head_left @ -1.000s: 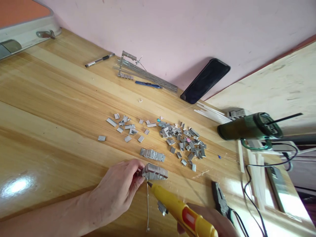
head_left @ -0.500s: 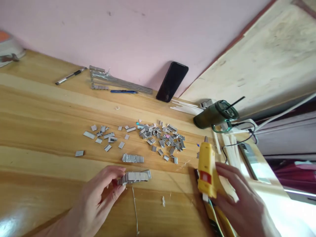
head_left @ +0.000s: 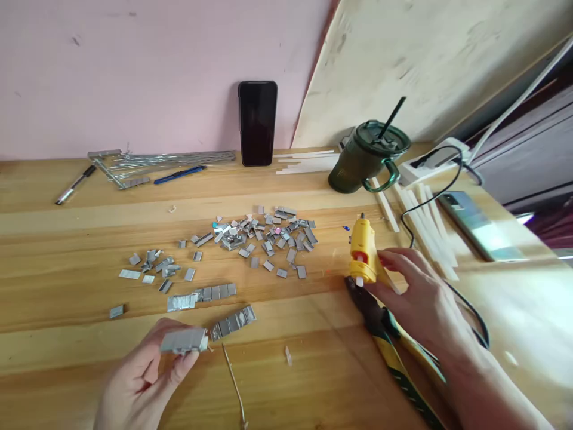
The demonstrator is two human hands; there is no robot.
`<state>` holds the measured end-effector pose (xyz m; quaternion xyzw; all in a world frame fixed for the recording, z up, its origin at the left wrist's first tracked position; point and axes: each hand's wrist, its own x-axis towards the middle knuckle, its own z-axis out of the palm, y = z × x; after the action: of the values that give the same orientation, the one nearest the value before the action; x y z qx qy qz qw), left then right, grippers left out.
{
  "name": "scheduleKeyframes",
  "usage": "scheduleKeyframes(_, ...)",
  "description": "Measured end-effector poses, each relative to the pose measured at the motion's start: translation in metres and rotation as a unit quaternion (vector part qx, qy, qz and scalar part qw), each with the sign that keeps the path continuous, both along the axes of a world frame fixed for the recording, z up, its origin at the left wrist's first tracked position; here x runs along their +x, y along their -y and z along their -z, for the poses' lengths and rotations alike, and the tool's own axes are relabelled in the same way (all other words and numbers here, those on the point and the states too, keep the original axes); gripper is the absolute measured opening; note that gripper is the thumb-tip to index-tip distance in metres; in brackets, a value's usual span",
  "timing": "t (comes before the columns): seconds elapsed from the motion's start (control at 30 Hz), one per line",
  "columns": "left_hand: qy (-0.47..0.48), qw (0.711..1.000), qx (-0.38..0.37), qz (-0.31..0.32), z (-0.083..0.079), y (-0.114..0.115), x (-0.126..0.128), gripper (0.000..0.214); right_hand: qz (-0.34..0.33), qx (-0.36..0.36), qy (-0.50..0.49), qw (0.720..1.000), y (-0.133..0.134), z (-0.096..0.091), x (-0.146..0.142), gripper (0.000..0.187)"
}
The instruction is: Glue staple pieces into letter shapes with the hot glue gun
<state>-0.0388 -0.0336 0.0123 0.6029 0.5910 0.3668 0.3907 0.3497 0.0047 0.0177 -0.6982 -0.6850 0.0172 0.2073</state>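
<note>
My left hand (head_left: 138, 373) pinches a grey metal strip piece (head_left: 184, 340) between thumb and fingers above the wooden table. Close to its right end is a second jointed metal strip (head_left: 234, 322); I cannot tell whether the two are joined. Just behind lies another strip of metal segments (head_left: 217, 292). On the right, my right hand (head_left: 418, 298) is closed around the handle of a yellow hot glue gun (head_left: 363, 239), nozzle pointing away from me, a white glue stick end showing at its rear. Pliers (head_left: 380, 331) with yellow and black handles lie below it.
Loose metal clips (head_left: 268, 233) are scattered mid-table. Behind them are thin wires (head_left: 179, 160), a blue cutter (head_left: 179, 174), a pen (head_left: 75, 185) and an upright phone (head_left: 258, 122). A dark green mug (head_left: 364, 155), glue sticks (head_left: 425, 227), a power strip (head_left: 434, 161) and another phone (head_left: 478, 227) stand right.
The head view has turned and levelled. My left hand's metal piece now shows a broad flat face, with another strip apart from or angled off it. My right hand still holds the glue gun.
</note>
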Motion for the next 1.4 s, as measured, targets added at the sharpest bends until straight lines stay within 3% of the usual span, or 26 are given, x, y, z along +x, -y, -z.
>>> scheduleKeyframes(0.17, -0.062, 0.996, 0.056, -0.016, -0.004, 0.004, 0.008, 0.011, 0.006, 0.014, 0.012, 1.0, 0.003, 0.0, 0.002, 0.026)
scheduleKeyframes(0.4, -0.115, 0.992, 0.05, -0.009, 0.002, 0.009, 0.012, 0.011, -0.02, 0.074, 0.016, 0.997, 0.006, -0.003, 0.004, 0.029)
scheduleKeyframes(0.53, -0.109, 0.992, 0.039, -0.042, 0.003, 0.014, 0.018, 0.01, -0.029, 0.09, 0.014, 0.995, 0.007, -0.004, 0.002, 0.027)
scheduleKeyframes(0.63, -0.1, 0.993, 0.039, -0.054, 0.005, 0.015, 0.019, 0.016, -0.026, 0.086, 0.018, 0.996, 0.009, -0.005, 0.001, 0.025)
scheduleKeyframes(0.77, -0.117, 0.991, 0.061, -0.013, 0.006, 0.013, 0.017, 0.022, -0.02, 0.069, 0.011, 0.997, 0.01, -0.003, 0.003, 0.029)
scheduleKeyframes(1.13, -0.147, 0.987, 0.067, 0.013, 0.006, 0.013, 0.015, 0.021, -0.032, 0.074, 0.011, 0.997, 0.009, -0.006, 0.001, 0.034)
scheduleKeyframes(1.4, -0.136, 0.988, 0.068, -0.018, 0.004, 0.012, 0.021, 0.016, -0.028, 0.072, -0.005, 0.997, 0.008, -0.008, 0.0, 0.034)
